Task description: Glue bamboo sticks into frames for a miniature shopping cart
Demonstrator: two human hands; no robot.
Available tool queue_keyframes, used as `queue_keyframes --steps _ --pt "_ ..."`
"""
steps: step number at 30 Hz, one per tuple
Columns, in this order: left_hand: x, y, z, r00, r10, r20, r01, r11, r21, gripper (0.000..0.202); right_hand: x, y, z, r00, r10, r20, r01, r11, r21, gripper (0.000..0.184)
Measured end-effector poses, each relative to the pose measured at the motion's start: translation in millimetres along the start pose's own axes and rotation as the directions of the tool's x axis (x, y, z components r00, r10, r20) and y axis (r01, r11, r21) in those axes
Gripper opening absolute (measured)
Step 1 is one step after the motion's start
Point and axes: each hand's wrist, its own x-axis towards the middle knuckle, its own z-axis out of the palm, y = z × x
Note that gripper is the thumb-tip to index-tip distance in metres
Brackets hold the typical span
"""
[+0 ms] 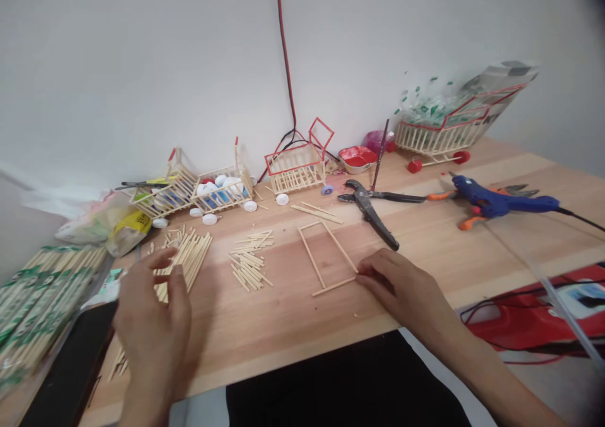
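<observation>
Bundles of green-wrapped sticks (pixel 42 294) far left of the left hand, lying flat. Black slab (pixel 70 357) next, just left of that wrist. Left hand (pixel 154 307) over the long stick pile (pixel 196 257), thumb and index apart, fingers half curled; it hides part of the pile. Beyond it, two small stick carts on white wheels: left cart (pixel 151 209), then bag-filled cart (pixel 224 205). Short cut sticks (pixel 250 269) on the desk (pixel 283 332), between the hands. Red-rimmed cart (pixel 297 180) beyond that gap. Stick frame (pixel 305 250) just left of the right hand, flat on the desk, four-sided; near stick overhangs at its left end. Right hand (pixel 399 285): fingertips pinched on the frame's near right corner. Pliers (pixel 371 216) beyond the right hand, jaws pointing left. Farther back and right, large cart (pixel 425 138) on red wheels. Blue glue gun (pixel 496 200) right of and beyond the right hand, nozzle toward the left.
</observation>
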Motion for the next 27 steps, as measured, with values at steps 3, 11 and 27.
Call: queue_keyframes --steps 3,11,27 --pt "2.3 -18.6 -2.9 0.996 0.087 0.033 -0.088 0.996 0.024 0.032 1.3 1.7 0.1 0.999 0.010 0.041 -0.010 1.000 0.000 0.008" --pt "-8.6 8.8 14.1 0.940 0.338 0.048 -0.328 0.932 -0.155 0.015 4.6 7.5 -4.8 0.993 -0.083 0.083 0.083 0.997 -0.001 0.010" --pt "-22.6 117.8 62.9 0.493 0.728 0.477 -0.484 0.685 -0.545 0.011 2.7 13.3 -7.1 0.991 -0.132 0.005 0.132 0.991 0.017 0.011"
